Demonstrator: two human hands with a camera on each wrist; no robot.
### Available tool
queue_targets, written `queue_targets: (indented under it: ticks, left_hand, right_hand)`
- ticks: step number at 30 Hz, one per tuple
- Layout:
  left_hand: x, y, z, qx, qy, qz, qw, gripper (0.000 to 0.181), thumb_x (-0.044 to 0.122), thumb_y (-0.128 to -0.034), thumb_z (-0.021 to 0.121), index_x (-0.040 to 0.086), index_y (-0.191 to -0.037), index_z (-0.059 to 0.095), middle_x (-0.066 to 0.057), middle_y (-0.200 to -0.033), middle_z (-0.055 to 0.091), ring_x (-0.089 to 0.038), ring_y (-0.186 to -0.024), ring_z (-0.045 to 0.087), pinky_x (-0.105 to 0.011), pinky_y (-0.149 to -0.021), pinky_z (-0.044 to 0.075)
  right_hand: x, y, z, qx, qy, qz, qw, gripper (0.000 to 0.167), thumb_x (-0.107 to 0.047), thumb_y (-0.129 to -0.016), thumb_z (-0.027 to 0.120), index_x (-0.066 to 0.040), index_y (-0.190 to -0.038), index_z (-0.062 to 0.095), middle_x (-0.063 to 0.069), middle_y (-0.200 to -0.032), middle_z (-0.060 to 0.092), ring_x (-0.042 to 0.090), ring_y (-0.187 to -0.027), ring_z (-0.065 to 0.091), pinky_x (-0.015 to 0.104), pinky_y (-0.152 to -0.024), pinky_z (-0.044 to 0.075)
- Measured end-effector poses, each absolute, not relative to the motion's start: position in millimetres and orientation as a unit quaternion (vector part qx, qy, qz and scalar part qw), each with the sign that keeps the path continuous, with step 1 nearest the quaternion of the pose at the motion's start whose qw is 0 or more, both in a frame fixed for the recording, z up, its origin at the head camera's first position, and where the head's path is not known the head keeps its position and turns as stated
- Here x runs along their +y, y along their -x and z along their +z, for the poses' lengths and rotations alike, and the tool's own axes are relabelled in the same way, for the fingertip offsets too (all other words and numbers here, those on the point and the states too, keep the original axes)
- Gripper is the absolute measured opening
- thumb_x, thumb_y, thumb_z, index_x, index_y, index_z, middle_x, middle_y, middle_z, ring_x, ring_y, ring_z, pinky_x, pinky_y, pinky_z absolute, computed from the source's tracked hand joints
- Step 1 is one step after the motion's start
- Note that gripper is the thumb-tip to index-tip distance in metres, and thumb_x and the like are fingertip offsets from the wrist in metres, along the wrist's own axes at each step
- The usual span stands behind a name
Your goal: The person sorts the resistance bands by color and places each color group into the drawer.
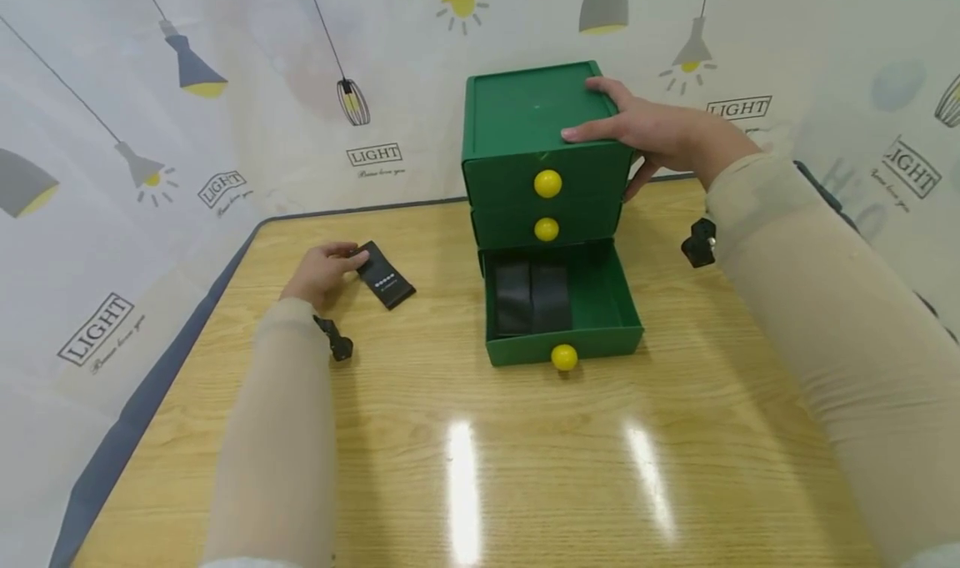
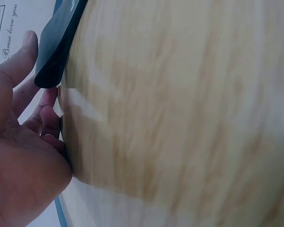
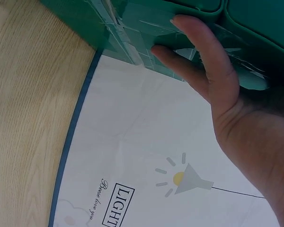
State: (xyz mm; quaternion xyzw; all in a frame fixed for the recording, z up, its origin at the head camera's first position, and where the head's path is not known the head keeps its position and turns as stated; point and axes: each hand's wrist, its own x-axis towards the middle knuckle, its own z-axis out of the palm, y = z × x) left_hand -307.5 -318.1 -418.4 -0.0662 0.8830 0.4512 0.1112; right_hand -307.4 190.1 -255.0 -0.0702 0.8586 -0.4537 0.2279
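A small flat black packet with light print lies slantwise at the left of the table. My left hand pinches its upper left end between thumb and fingers; in the left wrist view the dark packet stands out past the fingers. At the back stands a green drawer cabinet with yellow round knobs. Its bottom drawer is pulled out and holds two black packets side by side. My right hand rests spread on the cabinet's top right edge, with fingers against its side.
The wooden table reaches back to a white lamp-print cloth behind the cabinet. The open drawer's front, with its yellow knob, juts toward me. A black wrist device hangs by my right cuff.
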Motion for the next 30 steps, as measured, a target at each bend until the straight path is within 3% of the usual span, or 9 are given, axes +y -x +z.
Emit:
queue_targets:
  ticks: [15, 23, 30]
  left_hand:
    - [-318.5, 304.4, -421.5, 0.878, 0.1, 0.452, 0.121, 0.066, 0.042, -0.1051, 0.067, 0.011, -0.16, 0.048, -0.017, -0.175, 0.03, -0.039, -0.164, 0.02, -0.055, -0.136, 0.012]
    - [-316.3, 303.9, -424.4, 0.868, 0.094, 0.474, 0.117, 0.06, 0.03, -0.1069, 0.066, 0.005, -0.158, 0.047, -0.02, -0.165, 0.042, -0.035, -0.15, 0.035, -0.051, -0.133, 0.021]
    - [-313.5, 309.5, -417.3, 0.863, 0.095, 0.482, 0.113, 0.058, 0.026, -0.1067, 0.066, 0.006, -0.158, 0.047, -0.018, -0.164, 0.044, -0.035, -0.15, 0.036, -0.051, -0.134, 0.019]
  right_hand:
    - [186.7, 307.3, -259.1, 0.854, 0.076, -0.457, 0.236, 0.109, -0.066, -0.096, 0.067, -0.061, -0.158, -0.022, 0.003, -0.18, -0.017, 0.04, -0.164, 0.019, 0.061, -0.094, 0.061]
    - [188.4, 308.9, -262.8, 0.853, 0.074, -0.458, 0.24, 0.109, -0.066, -0.096, 0.067, -0.062, -0.157, -0.024, 0.005, -0.181, -0.012, 0.042, -0.163, 0.023, 0.061, -0.094, 0.061]
    - [191.9, 309.5, -256.9, 0.853, 0.074, -0.463, 0.229, 0.108, -0.066, -0.095, 0.067, -0.063, -0.157, -0.021, 0.006, -0.181, -0.005, 0.042, -0.16, 0.03, 0.062, -0.094, 0.062]
